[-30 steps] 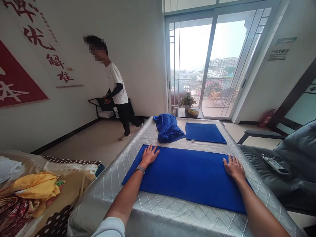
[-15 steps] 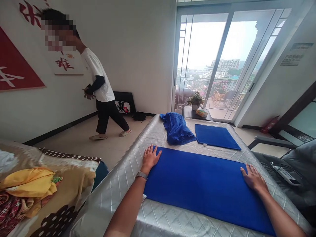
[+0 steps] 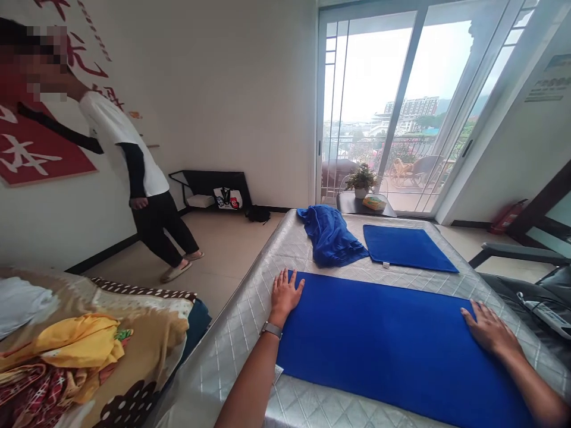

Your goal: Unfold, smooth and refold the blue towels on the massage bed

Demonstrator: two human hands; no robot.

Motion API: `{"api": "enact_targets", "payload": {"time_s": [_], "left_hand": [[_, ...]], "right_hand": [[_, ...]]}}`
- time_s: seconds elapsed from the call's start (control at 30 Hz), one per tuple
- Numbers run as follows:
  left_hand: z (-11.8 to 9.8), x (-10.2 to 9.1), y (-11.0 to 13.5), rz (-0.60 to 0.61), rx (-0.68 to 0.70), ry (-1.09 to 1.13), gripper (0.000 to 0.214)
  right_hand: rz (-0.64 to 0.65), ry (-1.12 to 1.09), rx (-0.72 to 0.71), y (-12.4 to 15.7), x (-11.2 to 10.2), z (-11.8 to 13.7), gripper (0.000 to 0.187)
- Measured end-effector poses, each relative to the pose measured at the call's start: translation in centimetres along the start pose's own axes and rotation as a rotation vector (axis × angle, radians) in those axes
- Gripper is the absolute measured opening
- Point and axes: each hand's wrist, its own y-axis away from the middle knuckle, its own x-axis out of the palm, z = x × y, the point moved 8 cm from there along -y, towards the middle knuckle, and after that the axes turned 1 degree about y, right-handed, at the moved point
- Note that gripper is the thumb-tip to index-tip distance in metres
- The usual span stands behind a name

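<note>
A long blue towel lies spread flat across a silver quilted bed. My left hand rests open, palm down, on the towel's far left corner. Flat on the towel's right end lies my right hand, fingers stretched out. Beyond them a crumpled blue towel is heaped next to a small folded blue towel.
Another person in a white shirt and black trousers walks along the left wall. A second bed with patterned bedding and yellow cloth stands at the left. A grey chair is at the right. Glass balcony doors and a potted plant are beyond.
My view has swung left, so the towel and both hands sit further right in the picture. The other person has walked from the far corner towards the near left.
</note>
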Motion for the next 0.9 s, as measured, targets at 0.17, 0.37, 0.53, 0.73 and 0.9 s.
{"api": "enact_targets", "payload": {"time_s": [0.17,0.37,0.53,0.73,0.9], "left_hand": [[0.0,-0.1,0.0,-0.020,-0.012,-0.024,0.067],[-0.2,-0.2,0.0,-0.005,-0.023,-0.019,0.067],[-0.4,-0.7,0.1,0.005,-0.037,-0.029,0.063],[-0.3,-0.7,0.0,0.044,-0.049,-0.026,0.062],[-0.1,-0.4,-0.3,0.059,-0.052,-0.041,0.062]], "right_hand": [[-0.023,-0.015,-0.002,-0.4,0.6,-0.3,0.084],[-0.086,-0.059,-0.015,-1.1,1.5,-0.6,0.088],[-0.127,-0.081,-0.025,-1.0,1.5,-0.2,0.089],[-0.129,-0.095,-0.018,-0.5,0.9,0.3,0.088],[-0.126,-0.100,-0.018,-0.2,0.5,0.6,0.086]]}}
